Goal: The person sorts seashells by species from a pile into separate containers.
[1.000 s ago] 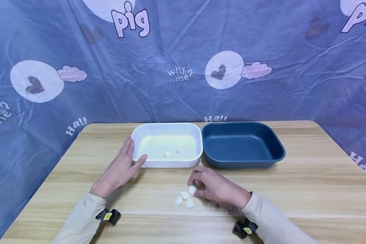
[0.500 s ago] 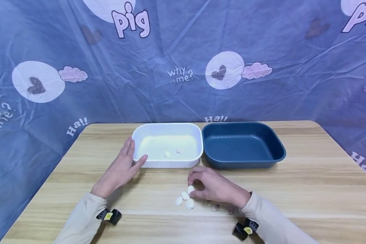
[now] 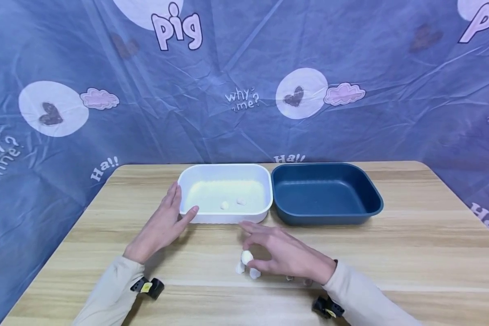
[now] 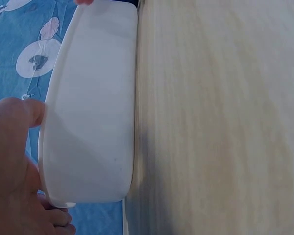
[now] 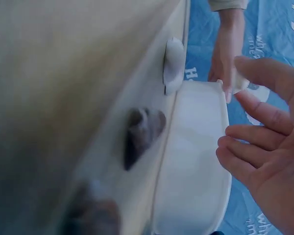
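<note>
My right hand (image 3: 289, 251) pinches a small white shell (image 3: 246, 257) between thumb and index finger, raised over the table in front of the white tray (image 3: 224, 218). Below it lie more white shells, one at the left (image 3: 240, 268) and one nearer me (image 3: 255, 273); the hand may hide others. Straight fingers of my left hand (image 3: 159, 228) rest against the tray's left side, its thumb touching the front rim, as the left wrist view also shows. Inside the tray are a white shell (image 3: 224, 205) and a paler pinkish one (image 3: 240, 201).
A dark blue tray (image 3: 326, 220) stands right beside the white one. Brownish shells (image 5: 142, 133) lie on the wooden table (image 3: 203, 294) under my right forearm, partly hidden in the head view. A blue printed cloth (image 3: 212, 131) hangs behind the table.
My right hand has taken a white shell up from the small group and shifted slightly left with it, its other fingers now extended. The left hand stays against the white tray.
</note>
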A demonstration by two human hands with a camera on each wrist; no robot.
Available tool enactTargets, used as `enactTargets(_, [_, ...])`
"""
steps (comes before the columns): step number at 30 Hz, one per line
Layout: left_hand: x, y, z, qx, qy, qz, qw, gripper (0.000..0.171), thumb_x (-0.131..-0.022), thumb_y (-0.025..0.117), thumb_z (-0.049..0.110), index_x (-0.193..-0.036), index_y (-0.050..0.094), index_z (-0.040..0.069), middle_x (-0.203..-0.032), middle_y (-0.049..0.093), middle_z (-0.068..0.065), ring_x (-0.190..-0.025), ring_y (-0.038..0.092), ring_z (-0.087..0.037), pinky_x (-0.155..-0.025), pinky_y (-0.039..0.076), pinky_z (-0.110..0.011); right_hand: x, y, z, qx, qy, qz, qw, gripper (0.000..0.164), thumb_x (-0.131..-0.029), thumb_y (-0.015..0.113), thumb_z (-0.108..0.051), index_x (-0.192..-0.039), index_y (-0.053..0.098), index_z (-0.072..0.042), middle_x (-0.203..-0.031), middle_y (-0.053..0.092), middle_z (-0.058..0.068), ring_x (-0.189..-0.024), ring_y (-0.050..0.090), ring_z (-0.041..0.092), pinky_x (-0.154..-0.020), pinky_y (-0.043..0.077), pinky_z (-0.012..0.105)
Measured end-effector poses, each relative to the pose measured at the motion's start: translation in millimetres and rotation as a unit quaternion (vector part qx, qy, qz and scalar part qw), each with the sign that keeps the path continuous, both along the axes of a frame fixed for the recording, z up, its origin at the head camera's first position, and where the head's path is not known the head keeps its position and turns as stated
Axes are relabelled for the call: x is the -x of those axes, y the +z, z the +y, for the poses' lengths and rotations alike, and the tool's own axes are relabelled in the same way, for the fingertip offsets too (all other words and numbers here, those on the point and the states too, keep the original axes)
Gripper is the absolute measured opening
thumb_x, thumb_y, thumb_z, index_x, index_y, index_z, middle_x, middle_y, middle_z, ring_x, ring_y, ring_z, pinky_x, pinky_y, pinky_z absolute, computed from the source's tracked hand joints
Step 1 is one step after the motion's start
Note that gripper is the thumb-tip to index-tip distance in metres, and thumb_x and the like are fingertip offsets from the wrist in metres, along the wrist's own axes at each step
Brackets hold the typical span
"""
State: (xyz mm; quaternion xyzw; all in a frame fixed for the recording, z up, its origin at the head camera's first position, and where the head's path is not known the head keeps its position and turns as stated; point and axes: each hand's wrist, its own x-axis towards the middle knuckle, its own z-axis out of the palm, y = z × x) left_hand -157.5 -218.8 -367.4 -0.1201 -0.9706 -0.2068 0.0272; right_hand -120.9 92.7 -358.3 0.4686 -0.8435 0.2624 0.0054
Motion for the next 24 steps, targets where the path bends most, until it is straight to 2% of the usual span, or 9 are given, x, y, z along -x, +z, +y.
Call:
enactTargets(5, [-0.3, -0.4, 0, 0.001, -0.001, -0.004, 1.0000, 0.091, -0.099, 0.033, 0.059, -0.149, 0.003, -0.011, -0.158, -0.006, -0.024, -0.145, 0.003, -0.039, -0.117, 0.013, -0.052, 4.7, 8.2, -3, 0.040, -0.008, 0.005, 0.999, 0.017, -0.084, 0.075, -0.023, -0.097, 0.066, -0.015, -0.140, 0.051, 0.017, -0.114, 0.061, 0.022, -0.100, 0.047, 0.036])
enactTargets(8, [0.4, -0.4, 0, 0.001, -0.003, -0.002, 1.0000, 0.091, -0.099, 0.033, 0.059, -0.149, 0.003, -0.011, -0.158, -0.006, -0.024, -0.145, 0.004, -0.040, -0.117, 0.014, -0.052, 8.7, 12.5, -4, 0.072, -0.025, -0.007, 0.997, 0.017, -0.084, 0.076, -0.021, -0.097, 0.067, -0.015, -0.140, 0.051, 0.015, -0.085, 0.068, 0.016, -0.097, 0.050, 0.038])
enactTargets(12, [1.3, 1.5, 0, 0.004, -0.006, -0.002, 1.0000, 0.092, -0.099, 0.032, 0.060, -0.149, 0.003, -0.011, -0.158, -0.006, -0.025, -0.145, 0.003, -0.040, -0.117, 0.012, -0.052, 15.7, 19.2, -6, 0.120, -0.058, 0.005, 0.991, 0.018, -0.081, 0.078, -0.019, -0.094, 0.068, -0.013, -0.136, 0.054, 0.015, -0.077, 0.069, 0.019, -0.095, 0.051, 0.040])
enactTargets(14, [1.7, 2.5, 1, 0.005, -0.008, -0.004, 0.9999, 0.092, -0.099, 0.032, 0.060, -0.149, 0.002, -0.011, -0.158, -0.007, -0.024, -0.145, 0.002, -0.040, -0.117, 0.011, -0.052, 20.3, 21.7, -9, 0.136, -0.082, 0.014, 0.987, 0.018, -0.080, 0.079, -0.017, -0.092, 0.068, -0.011, -0.132, 0.058, 0.016, -0.064, 0.066, 0.017, -0.080, 0.056, 0.031])
enactTargets(16, [2.0, 2.4, 1, 0.008, -0.006, -0.007, 0.9999, 0.092, -0.098, 0.031, 0.061, -0.149, 0.002, -0.010, -0.158, -0.008, -0.023, -0.145, 0.001, -0.040, -0.118, 0.011, -0.051, 24.5, 23.9, -13, 0.144, -0.112, 0.009, 0.983, 0.018, -0.079, 0.080, -0.017, -0.092, 0.069, -0.010, -0.128, 0.061, 0.017, -0.059, 0.063, 0.015, -0.066, 0.052, 0.025])
enactTargets(19, [1.9, 1.4, 2, 0.011, -0.006, -0.003, 0.9999, 0.091, -0.099, 0.031, 0.059, -0.149, 0.002, -0.011, -0.158, -0.008, -0.024, -0.145, 0.001, -0.040, -0.118, 0.011, -0.050, 30.4, 24.6, -20, 0.153, -0.164, -0.015, 0.974, 0.016, -0.080, 0.080, -0.016, -0.090, 0.070, -0.010, -0.125, 0.063, 0.016, -0.045, 0.050, 0.015, -0.056, 0.043, 0.028])
enactTargets(20, [1.7, 0.9, 1, 0.011, -0.006, 0.001, 0.9999, 0.091, -0.099, 0.032, 0.059, -0.149, 0.002, -0.012, -0.158, -0.007, -0.025, -0.145, 0.002, -0.040, -0.118, 0.011, -0.051, 32.2, 24.9, -23, 0.156, -0.181, -0.023, 0.971, 0.016, -0.079, 0.080, -0.016, -0.090, 0.070, -0.011, -0.124, 0.064, 0.015, -0.049, 0.055, 0.018, -0.061, 0.046, 0.029])
enactTargets(22, [1.4, -0.2, 1, 0.013, -0.006, 0.009, 0.9999, 0.090, -0.100, 0.032, 0.057, -0.148, 0.004, -0.013, -0.157, -0.006, -0.027, -0.145, 0.001, -0.041, -0.118, 0.011, -0.051, 36.2, 24.1, -29, 0.155, -0.210, -0.025, 0.965, 0.015, -0.079, 0.080, -0.017, -0.089, 0.071, -0.012, -0.122, 0.066, 0.015, -0.070, 0.065, 0.022, -0.071, 0.048, 0.032])
enactTargets(24, [0.6, -0.6, 1, 0.015, -0.008, 0.014, 0.9998, 0.089, -0.100, 0.033, 0.055, -0.148, 0.004, -0.014, -0.157, -0.005, -0.028, -0.145, 0.000, -0.041, -0.118, 0.010, -0.052, 41.0, 23.3, -35, 0.148, -0.229, -0.027, 0.962, 0.015, -0.078, 0.080, -0.016, -0.089, 0.071, -0.012, -0.113, 0.070, 0.012, -0.067, 0.062, 0.024, -0.069, 0.049, 0.033])
